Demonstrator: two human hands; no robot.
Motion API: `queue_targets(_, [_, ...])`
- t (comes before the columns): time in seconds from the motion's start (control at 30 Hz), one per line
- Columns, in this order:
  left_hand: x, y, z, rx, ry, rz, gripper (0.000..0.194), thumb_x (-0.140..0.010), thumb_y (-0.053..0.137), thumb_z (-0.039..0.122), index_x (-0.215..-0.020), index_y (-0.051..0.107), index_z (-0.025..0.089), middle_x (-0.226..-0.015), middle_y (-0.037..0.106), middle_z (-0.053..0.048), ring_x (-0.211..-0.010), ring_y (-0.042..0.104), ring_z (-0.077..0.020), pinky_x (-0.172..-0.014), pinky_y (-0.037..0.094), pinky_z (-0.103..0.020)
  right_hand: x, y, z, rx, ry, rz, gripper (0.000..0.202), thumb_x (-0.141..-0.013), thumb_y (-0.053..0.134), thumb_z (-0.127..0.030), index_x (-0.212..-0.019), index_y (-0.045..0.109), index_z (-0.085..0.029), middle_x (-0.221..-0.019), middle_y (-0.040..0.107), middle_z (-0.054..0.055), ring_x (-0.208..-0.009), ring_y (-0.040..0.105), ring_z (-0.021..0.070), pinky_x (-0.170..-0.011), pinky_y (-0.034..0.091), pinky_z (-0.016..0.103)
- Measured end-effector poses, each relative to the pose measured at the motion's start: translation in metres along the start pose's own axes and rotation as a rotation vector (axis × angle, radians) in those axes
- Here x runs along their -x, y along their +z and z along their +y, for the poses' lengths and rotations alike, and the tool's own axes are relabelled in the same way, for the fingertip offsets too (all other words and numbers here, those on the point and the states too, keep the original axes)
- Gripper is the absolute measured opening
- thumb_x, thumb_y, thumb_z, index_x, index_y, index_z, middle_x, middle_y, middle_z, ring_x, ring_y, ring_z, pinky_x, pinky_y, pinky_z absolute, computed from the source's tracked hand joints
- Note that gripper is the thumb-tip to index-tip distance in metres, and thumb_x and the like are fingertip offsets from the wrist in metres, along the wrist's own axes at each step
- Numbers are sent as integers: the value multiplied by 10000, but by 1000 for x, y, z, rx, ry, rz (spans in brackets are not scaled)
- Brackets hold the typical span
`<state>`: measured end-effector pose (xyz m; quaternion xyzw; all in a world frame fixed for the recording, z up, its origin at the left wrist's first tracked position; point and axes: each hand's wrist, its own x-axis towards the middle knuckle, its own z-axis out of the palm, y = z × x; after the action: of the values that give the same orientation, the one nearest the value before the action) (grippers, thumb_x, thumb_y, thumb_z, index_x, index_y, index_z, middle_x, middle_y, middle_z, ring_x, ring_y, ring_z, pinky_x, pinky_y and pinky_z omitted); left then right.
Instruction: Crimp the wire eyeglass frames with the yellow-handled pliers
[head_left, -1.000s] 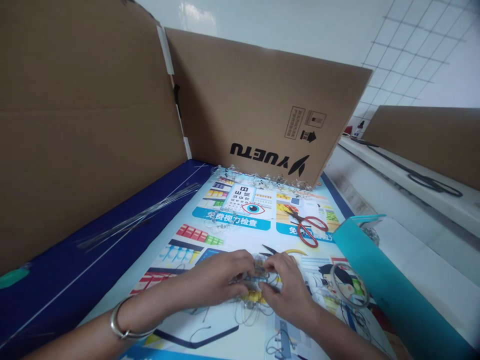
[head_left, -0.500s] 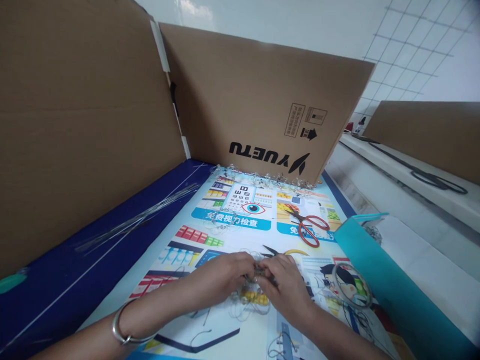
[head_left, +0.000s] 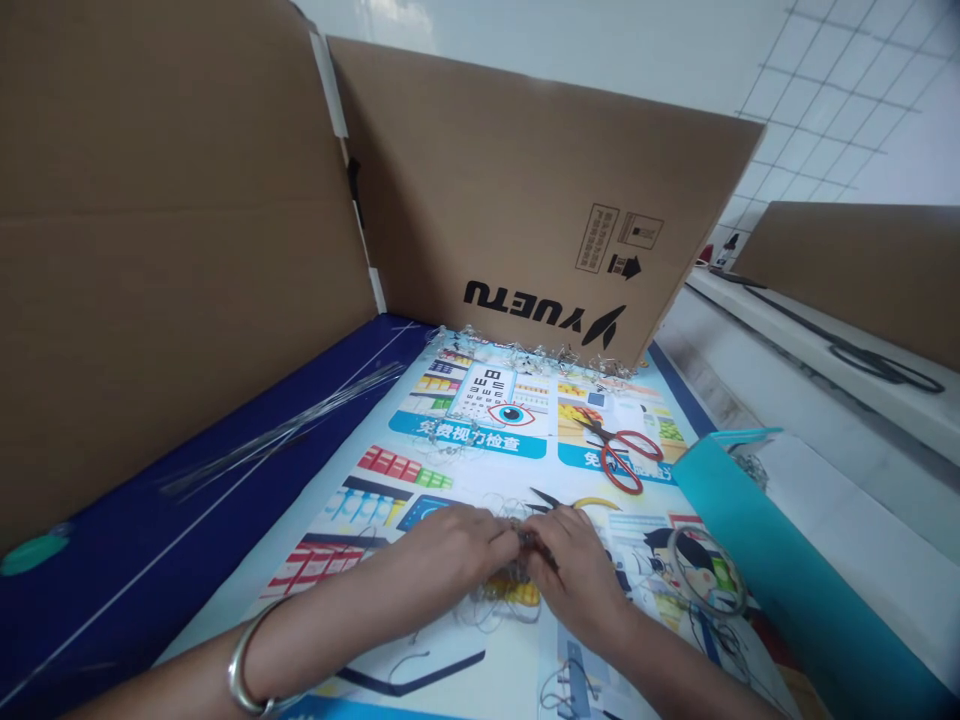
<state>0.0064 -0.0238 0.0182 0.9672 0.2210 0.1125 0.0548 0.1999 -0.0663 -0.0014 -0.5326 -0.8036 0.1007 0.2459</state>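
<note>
Wire tangle (head_left: 513, 576): between both hands, above the printed sheet (head_left: 487, 477).
Left hand (head_left: 465, 545): fingers curled, pinching the wire.
Right hand (head_left: 574, 565): pinching it opposite.
Red-handled scissors (head_left: 627, 468): lying beyond the right hand.

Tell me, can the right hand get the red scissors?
Probably yes. The red scissors lie just past the right hand with nothing on top; only the yellow-handled tool lies flat between. That hand would likely have to leave the wiry bundle first.
</note>
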Motion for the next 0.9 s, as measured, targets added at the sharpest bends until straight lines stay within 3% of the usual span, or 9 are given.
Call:
queue_targets(0.13, [-1,-2,3,-1,18,12,134,-855,431,80,-853,527,173,-812,607,-48,-727,553,-182,-655,412,-286,0,-1,0,-16,2,-14,204,-758,517,-100,-928,540,-210,-853,582,17,-809,465,185,-735,339,323])
queue_targets(0.37, [-1,1,-3,124,-3,8,169,-852,459,112,-975,544,191,-874,614,-45,-806,568,-183,-717,431,-288,2,0,1,18,13,-17,170,-760,552,-156,-920,534,-210,-832,563,22,-809,461,194,-743,341,333])
queue_targets(0.5, [1,-10,-9,220,6,-9,259,-842,451,98,-1054,549,211,-903,629,-44,-821,579,-176,-727,443,-274,3,2,2,0,-5,11,259,-747,548,-147,-994,526,-218,-819,557,17,-802,464,194,-741,348,337])
queue_targets(0.67, [4,-27,-26,375,-19,-67,428,-814,462,73,-1198,472,262,-1143,585,-35,-1014,554,-192,-838,438,-294,5,2,4,-28,-22,47,312,-743,529,-144,-1046,513,-216,-779,543,14,-778,476,191,-726,367,339])
queue_targets(0.8, [7,-26,-44,395,-110,-30,420,-822,450,85,-1207,479,251,-1200,561,-41,-1064,534,-195,-894,421,-316,7,-1,5,-74,-37,92,353,-736,475,-95,-1065,499,-220,-779,530,13,-781,488,185,-732,385,342])
queue_targets(0.9, [8,-23,-48,377,-97,-7,421,-845,421,99,-1238,462,244,-1232,546,-52,-1100,517,-195,-917,409,-324,8,-4,7,-92,-46,169,376,-724,456,-77,-1071,490,-217,-863,543,33,-837,492,193,-757,395,355])
